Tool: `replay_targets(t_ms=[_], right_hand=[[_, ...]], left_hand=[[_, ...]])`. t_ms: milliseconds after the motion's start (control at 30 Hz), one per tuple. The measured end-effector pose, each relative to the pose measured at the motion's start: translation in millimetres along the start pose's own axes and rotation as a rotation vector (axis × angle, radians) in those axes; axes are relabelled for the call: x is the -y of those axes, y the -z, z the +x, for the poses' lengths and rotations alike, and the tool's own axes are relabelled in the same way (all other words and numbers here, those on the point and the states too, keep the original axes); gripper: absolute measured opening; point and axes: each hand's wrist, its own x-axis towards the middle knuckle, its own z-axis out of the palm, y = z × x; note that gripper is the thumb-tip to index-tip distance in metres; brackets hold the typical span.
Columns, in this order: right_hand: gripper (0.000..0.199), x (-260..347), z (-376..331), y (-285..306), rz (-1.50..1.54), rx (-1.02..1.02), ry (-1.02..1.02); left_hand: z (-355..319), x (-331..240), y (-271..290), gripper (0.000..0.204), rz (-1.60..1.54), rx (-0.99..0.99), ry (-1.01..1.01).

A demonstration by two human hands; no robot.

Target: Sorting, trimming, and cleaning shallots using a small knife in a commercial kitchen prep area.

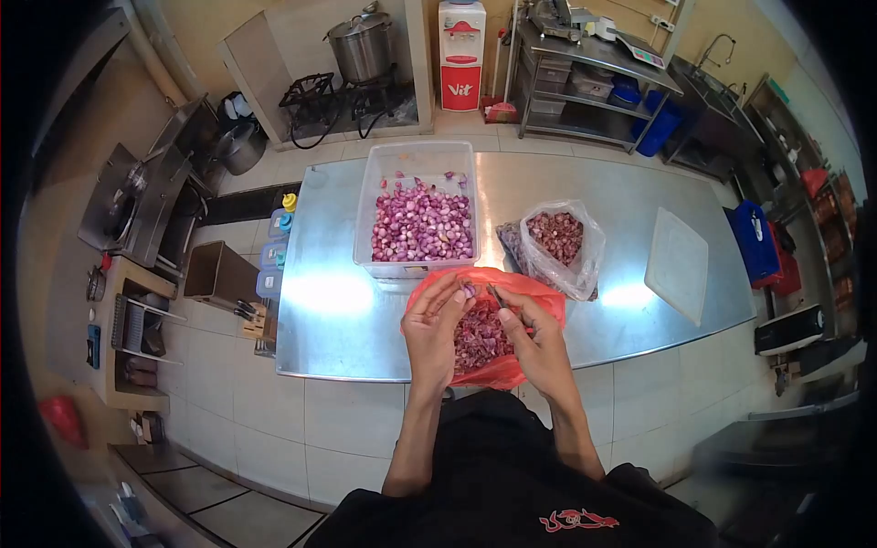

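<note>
My left hand (432, 327) pinches a small purple shallot (470, 289) between thumb and fingertips. Close beside it, my right hand (537, 336) is closed on a small knife (496, 296), its dark blade pointing toward the shallot. Both hands are above a red plastic bag (512, 370) that lies open at the table's near edge, with reddish-purple skins (481, 340) inside it. Just beyond stands a clear plastic tub (370, 196) holding many pale purple peeled shallots (422, 224). To the right, a clear plastic bag (592, 239) contains darker unpeeled shallots (555, 236).
Everything rests on a shiny steel table (352, 347). A translucent lid (677, 265) lies toward its right end. Along the left edge are several lidded containers (270, 256), near a knife block (258, 321). A steel pot (361, 50) stands on a burner at the back.
</note>
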Motion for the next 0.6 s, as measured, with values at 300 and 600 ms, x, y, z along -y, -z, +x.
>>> replay_targets(t_ms=[300,600], right_hand=[[0.035,11,3,-3,0.082,0.112,0.035],[0.039,15,7,4,-0.079,0.238,0.14]], left_hand=[[1,-1,4,0.023,0.047,0.038,0.005],[0,-9,4,0.023,0.143,0.084,-0.046]])
